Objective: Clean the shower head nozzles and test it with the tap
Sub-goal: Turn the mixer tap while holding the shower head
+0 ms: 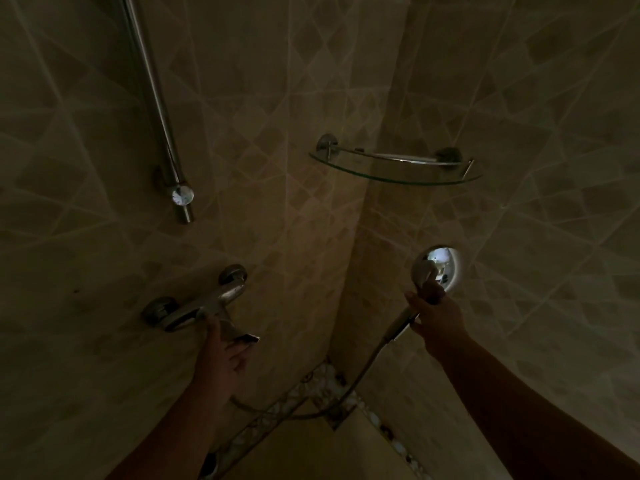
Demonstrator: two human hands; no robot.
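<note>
Shower head nozzles cannot be seen, since the head's chrome back faces the camera, but judging by both hands the testing step is in hand rather than the cleaning. At far left a chrome riser rail (162, 133) runs down the tiled wall. Below it sits the mixer tap (204, 303), and the left hand (221, 351) reaches up to it, fingers curled on the lever from beneath. A hose (346, 393) loops across the corner, under a glass corner shelf (394, 168). The right hand (433, 313) grips the handle of the shower head (434, 268), held up near the right wall. No water is visible in this dim light. The next move likely calls for working the lever and turning the face into view to check the spray.
</note>
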